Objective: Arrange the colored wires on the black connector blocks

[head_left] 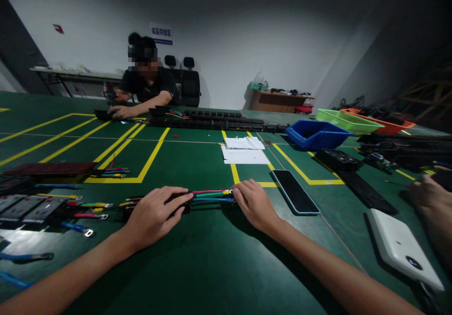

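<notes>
left hand [155, 218]: curled over dark housing [186, 205], likely to steady it | right hand [254, 204]: fingertips pinch red and green wires [210, 194] near their ends, apparently holding them straight | wires: between hands, above worktop [212, 268], left of smartphone [295, 192]

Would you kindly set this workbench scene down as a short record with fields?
surface: green tabletop with yellow lines
left hand: over a black part
right hand: fingertips at the ends of a red wire, green wire and blue wire; grip unclear
beside right hand: smartphone, screen dark
left side: socket units with ring-terminal leads
beyond hands: white papers
bins: blue bin, green bin, orange bin
across table: co-worker holding a power drill
right edge: another person's hand
</notes>
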The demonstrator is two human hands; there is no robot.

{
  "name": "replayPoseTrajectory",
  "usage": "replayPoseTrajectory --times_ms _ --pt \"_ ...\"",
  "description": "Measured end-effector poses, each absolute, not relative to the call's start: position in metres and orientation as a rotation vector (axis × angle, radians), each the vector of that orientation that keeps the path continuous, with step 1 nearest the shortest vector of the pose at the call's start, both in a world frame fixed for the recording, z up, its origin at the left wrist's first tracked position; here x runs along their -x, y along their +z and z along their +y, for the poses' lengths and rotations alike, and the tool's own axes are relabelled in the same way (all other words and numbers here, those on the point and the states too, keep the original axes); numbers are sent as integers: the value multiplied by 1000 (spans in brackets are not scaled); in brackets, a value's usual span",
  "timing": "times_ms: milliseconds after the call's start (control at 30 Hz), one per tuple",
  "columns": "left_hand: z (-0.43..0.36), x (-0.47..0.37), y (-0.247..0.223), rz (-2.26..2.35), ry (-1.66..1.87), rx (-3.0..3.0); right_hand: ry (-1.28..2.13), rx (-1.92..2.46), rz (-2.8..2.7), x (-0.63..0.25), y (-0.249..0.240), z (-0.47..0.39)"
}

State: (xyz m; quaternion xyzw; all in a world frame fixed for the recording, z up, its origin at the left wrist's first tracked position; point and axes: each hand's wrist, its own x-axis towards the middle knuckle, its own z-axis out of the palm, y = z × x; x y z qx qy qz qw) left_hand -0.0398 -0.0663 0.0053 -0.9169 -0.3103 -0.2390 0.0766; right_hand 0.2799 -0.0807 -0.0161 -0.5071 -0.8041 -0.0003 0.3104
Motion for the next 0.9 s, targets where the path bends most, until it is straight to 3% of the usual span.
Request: replayPoseTrajectory --times_ms 433,900 --pt "-66 38 7 -921 -751 2739 -18 1103 -2070 -281 -18 -83" --pt "-66 39 6 -924 -738 2741 -19 1182 -2082 -280 -11 -85"
